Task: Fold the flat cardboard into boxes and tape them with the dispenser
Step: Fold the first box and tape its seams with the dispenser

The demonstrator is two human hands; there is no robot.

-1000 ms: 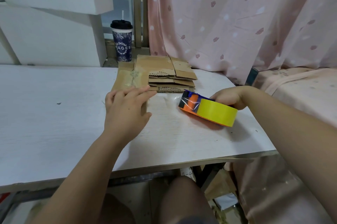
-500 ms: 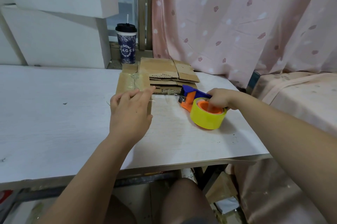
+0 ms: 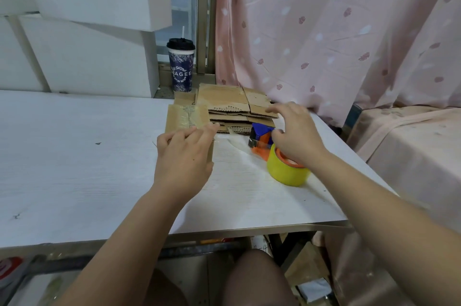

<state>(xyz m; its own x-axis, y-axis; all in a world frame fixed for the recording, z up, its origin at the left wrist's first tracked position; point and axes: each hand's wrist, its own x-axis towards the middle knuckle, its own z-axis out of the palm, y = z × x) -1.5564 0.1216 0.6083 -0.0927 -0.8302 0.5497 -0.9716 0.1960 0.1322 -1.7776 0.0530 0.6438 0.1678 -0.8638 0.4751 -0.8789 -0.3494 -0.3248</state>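
A small taped cardboard box [image 3: 185, 116] sits on the white table [image 3: 74, 168], and my left hand [image 3: 184, 156] rests flat on its near part with straight fingers. Behind it lies a stack of flat cardboard [image 3: 232, 102]. The tape dispenser [image 3: 262, 137], blue and orange with a yellow tape roll [image 3: 287, 173], lies on its side on the table to the right of the box. My right hand [image 3: 295, 136] hovers just above the dispenser with fingers spread, the thumb near its blue part, gripping nothing.
A dark paper cup with a lid and straw [image 3: 180, 66] stands behind the cardboard by the window. Large white boxes [image 3: 87, 56] are stacked at the back left. A pink curtain [image 3: 336, 31] hangs at the right, above a pink-covered surface [image 3: 411, 156] past the table's right edge.
My right hand carried the dispenser, set it down on its side on the table, and has let go with fingers spreading. My left hand stayed on the box.
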